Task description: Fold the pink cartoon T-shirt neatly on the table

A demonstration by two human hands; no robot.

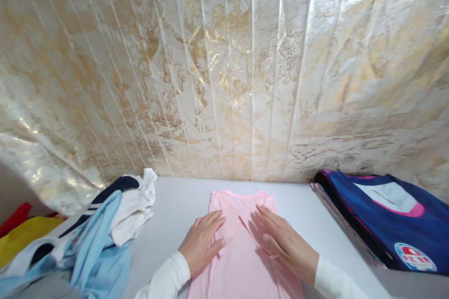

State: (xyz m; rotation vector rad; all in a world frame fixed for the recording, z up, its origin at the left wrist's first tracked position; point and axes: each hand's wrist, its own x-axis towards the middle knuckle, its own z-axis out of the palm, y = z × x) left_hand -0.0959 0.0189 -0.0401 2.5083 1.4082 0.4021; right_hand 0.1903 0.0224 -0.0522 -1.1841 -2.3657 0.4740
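Pink garment (pixel 243 266) on white surface (pixel 171 210); left hand (pixel 202 239), right hand (pixel 289 246) over it, grip unclenched.

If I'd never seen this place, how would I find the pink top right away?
Find the shiny gold-patterned backdrop, then the white surface in front. In the middle, between the crumpled clothes and the folded stack, lies the pink top, with the left hand and right hand over it. It's the only piece that looks pink all over, laid out flat by itself.
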